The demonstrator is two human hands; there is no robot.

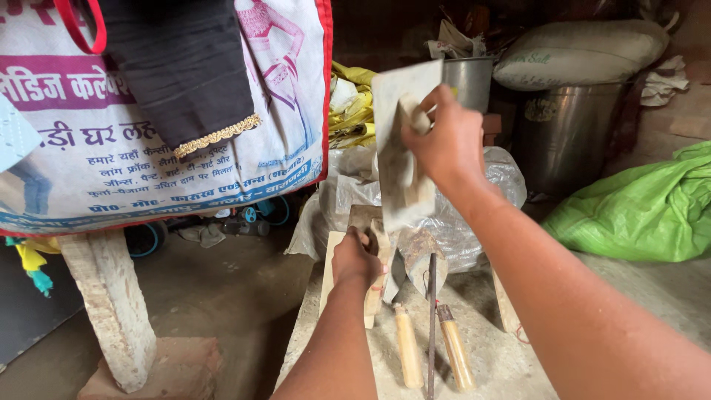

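R hand [444, 144]: grip clamped on handle of a plastering float [401, 148], held upright in the air, above the trowels [418, 259]. L hand [354, 258]: grip closed round a wooden float [370, 278] lying on the concrete slab [489, 355], just left of the trowels. Plastic bag [459, 215] behind them; green sack [637, 207] well to their right.

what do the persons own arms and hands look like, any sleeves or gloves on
Both arms are bare from the frame's edge to the fingers: no sleeves, gloves, watch or bangles show. The left hand and right hand carry no visible rings. The forearms look slim, with a faint dusty film on them.
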